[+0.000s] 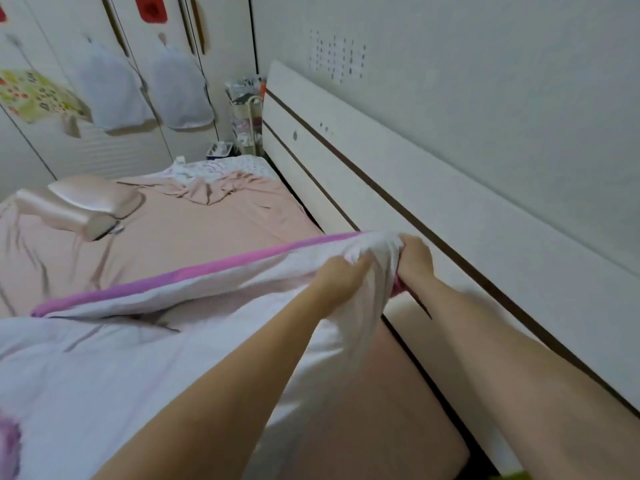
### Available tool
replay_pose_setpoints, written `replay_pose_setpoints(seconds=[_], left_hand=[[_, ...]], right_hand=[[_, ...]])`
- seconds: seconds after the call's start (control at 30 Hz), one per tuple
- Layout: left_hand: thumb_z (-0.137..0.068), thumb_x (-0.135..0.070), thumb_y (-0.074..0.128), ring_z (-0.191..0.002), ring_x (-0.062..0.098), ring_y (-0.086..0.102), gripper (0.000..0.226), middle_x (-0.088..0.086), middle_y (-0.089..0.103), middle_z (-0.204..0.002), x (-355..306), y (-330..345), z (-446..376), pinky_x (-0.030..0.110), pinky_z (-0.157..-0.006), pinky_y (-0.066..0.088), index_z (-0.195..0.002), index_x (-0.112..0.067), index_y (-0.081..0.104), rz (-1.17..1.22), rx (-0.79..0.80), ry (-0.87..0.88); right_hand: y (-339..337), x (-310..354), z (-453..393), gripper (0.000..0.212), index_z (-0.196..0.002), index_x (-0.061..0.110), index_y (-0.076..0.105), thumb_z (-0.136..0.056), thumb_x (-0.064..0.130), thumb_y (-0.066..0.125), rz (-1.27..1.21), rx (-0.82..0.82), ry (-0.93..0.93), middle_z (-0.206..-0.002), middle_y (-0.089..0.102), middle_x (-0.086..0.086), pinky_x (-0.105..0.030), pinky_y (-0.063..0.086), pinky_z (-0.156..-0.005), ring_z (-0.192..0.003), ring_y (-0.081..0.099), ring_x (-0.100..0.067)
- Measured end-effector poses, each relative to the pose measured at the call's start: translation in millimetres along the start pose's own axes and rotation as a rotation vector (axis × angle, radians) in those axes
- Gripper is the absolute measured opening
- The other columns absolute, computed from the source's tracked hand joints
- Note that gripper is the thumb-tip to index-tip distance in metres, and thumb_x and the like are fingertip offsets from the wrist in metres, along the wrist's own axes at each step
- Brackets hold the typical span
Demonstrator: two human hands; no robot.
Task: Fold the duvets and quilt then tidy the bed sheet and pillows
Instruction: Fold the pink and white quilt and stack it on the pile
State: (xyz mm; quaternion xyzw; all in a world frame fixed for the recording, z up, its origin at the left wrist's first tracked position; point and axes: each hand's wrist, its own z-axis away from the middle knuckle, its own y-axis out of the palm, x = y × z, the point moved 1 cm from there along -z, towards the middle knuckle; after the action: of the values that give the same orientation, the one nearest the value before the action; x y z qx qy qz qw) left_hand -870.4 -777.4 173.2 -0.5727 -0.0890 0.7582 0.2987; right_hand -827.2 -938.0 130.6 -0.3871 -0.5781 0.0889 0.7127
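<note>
Head view of a bed beside a white headboard [346,147]. Both arms reach forward to one bunched corner of a white duvet [104,368] edged with a pink-purple band [194,271]. The left hand [341,277] has its grip curled into the white cloth at that corner; the right hand [415,261], just to the right of it and touching the same bunch, has its grip closed on the cloth from the headboard side, with a bit of pink fabric showing below the fingers. From the held corner the banded edge runs left across the bed, and the rest of the duvet lies spread over the near left part of the mattress. The pink bed sheet [207,230] covers the far half, wrinkled, with a rumpled pink cover [221,188] at the far end. A glossy pale pillow [83,206] lies at the far left on the sheet. Behind stand white wardrobe doors [145,140] hung with two pale bags, and a narrow cluttered rack [246,123] stands in the far corner.
</note>
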Motion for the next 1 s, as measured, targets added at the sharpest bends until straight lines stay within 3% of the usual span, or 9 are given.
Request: replay_pose_setpoints(seconds=[0.07, 0.13, 0.23, 0.43, 0.53, 0.6, 0.67, 0.77, 1.0], left_hand=[[-0.097, -0.046, 0.047, -0.112, 0.03, 0.056, 0.052, 0.014, 0.061, -0.122, 39, -3, -7, 0.035, -0.094, 0.044, -0.12, -0.001, 0.059, -0.333, 0.098, -0.023], [-0.096, -0.039, 0.05, -0.115, 0.029, 0.054, 0.044, 0.014, 0.058, -0.127, 69, -27, -22, 0.034, -0.096, 0.044, -0.123, -0.004, 0.059, -0.54, 0.032, -0.004], [-0.095, -0.029, 0.051, -0.107, 0.03, 0.058, 0.033, 0.014, 0.064, -0.117, 100, -81, -36, 0.033, -0.089, 0.047, -0.111, -0.005, 0.067, -0.577, -0.079, -0.033], [-0.09, -0.021, 0.053, -0.09, 0.03, 0.063, 0.025, 0.014, 0.069, -0.095, 177, -175, -56, 0.032, -0.077, 0.048, -0.088, -0.003, 0.069, -0.523, -0.197, -0.18], [-0.089, -0.018, 0.053, -0.072, 0.024, 0.054, 0.024, 0.012, 0.063, -0.073, 228, -204, -58, 0.03, -0.066, 0.043, -0.066, -0.01, 0.058, -0.485, -0.196, -0.263], [-0.089, -0.016, 0.051, -0.07, 0.023, 0.051, 0.028, 0.015, 0.057, -0.07, 268, -222, -65, 0.03, -0.062, 0.038, -0.061, -0.011, 0.051, -0.463, -0.193, -0.322], [-0.093, -0.018, 0.05, -0.087, 0.028, 0.059, 0.023, 0.018, 0.066, -0.096, 309, -236, -75, 0.031, -0.072, 0.044, -0.084, -0.003, 0.065, -0.445, -0.204, -0.382], [-0.096, -0.027, 0.051, -0.113, 0.028, 0.057, 0.039, 0.013, 0.061, -0.126, 371, -244, -91, 0.033, -0.094, 0.045, -0.127, -0.004, 0.057, -0.311, -0.265, -0.493], [-0.097, -0.031, 0.05, -0.127, 0.031, 0.048, 0.056, 0.015, 0.045, -0.144, 466, -230, -147, 0.04, -0.106, 0.04, -0.143, -0.001, 0.037, 0.077, -0.461, -0.591]], right_hand=[[26, -38, -4, 0.02, -0.093, 0.005, 0.065, -0.091, 0.015, 0.048, 0.424, 0.286, 0.045, -0.102, 0.066, -0.017, -0.03, 0.044, -0.073, -0.093, 0.062, -0.032], [56, -45, -8, 0.019, -0.084, 0.001, 0.059, -0.091, 0.016, 0.05, 0.626, 0.487, 0.024, -0.099, 0.063, -0.018, -0.027, 0.039, -0.069, -0.086, 0.057, -0.029], [98, -4, -6, 0.029, -0.063, 0.008, 0.043, -0.091, 0.009, 0.043, 0.652, 0.515, -0.148, -0.086, 0.056, -0.016, -0.025, 0.034, -0.067, -0.079, 0.049, -0.026], [196, 81, 20, 0.034, -0.056, 0.015, 0.041, -0.088, 0.011, 0.047, 0.57, 0.638, -0.403, -0.065, 0.049, -0.005, -0.027, 0.029, -0.051, -0.071, 0.045, -0.023], [247, 96, 23, 0.018, -0.082, 0.008, 0.065, -0.091, 0.013, 0.05, 0.589, 0.691, -0.428, -0.093, 0.065, -0.013, -0.028, 0.041, -0.069, -0.085, 0.057, -0.026], [288, 103, 20, 0.026, -0.11, 0.006, 0.064, -0.092, 0.021, 0.054, 0.603, 0.71, -0.449, -0.115, 0.063, -0.012, -0.032, 0.046, -0.084, -0.103, 0.058, -0.028], [335, 104, 16, 0.041, -0.123, 0.009, 0.055, -0.09, 0.033, 0.059, 0.627, 0.726, -0.472, -0.124, 0.054, -0.011, -0.035, 0.045, -0.092, -0.11, 0.054, -0.028], [412, 95, 12, 0.063, -0.133, 0.012, 0.043, -0.084, 0.045, 0.065, 0.695, 0.78, -0.537, -0.129, 0.045, -0.013, -0.039, 0.043, -0.097, -0.116, 0.048, -0.031], [564, 56, -13, 0.113, -0.151, 0.014, 0.012, -0.069, 0.068, 0.068, 0.802, 0.807, -0.62, -0.152, 0.023, -0.019, -0.045, 0.018, -0.116, -0.142, 0.02, -0.032]])
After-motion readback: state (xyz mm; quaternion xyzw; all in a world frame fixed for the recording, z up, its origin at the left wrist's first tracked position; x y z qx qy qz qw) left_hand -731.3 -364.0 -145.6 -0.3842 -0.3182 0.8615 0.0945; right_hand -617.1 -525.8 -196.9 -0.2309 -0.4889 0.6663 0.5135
